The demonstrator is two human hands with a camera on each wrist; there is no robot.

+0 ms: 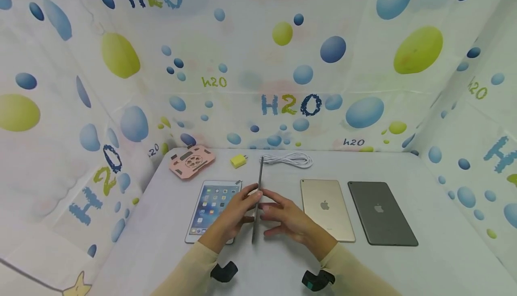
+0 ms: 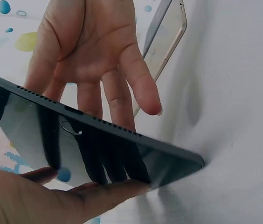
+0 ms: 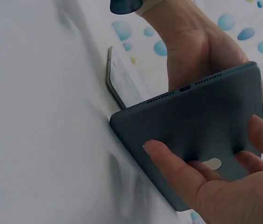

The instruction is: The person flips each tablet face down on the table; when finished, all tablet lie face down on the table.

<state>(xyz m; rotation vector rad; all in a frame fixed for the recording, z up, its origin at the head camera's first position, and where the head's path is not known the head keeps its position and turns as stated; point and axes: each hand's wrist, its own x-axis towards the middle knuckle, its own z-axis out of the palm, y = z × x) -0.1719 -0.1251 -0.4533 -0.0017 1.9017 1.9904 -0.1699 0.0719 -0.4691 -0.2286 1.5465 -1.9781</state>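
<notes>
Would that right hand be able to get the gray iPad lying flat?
Probably yes: nothing covers the gray iPad; between it and the right hand only the gold iPad lies, flat.

forearms (image 1: 190, 267) angle inward, left fingers (image 1: 248, 190) gripping, right fingers (image 1: 271, 214) spread apart, slightly bent.

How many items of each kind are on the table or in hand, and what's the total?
Tablets: 4 (held tablet, lit tablet, gold tablet, dark grey tablet)
Yellow charger plug: 1
White cable: 1
Pink case-like object: 1
Total: 7
</notes>
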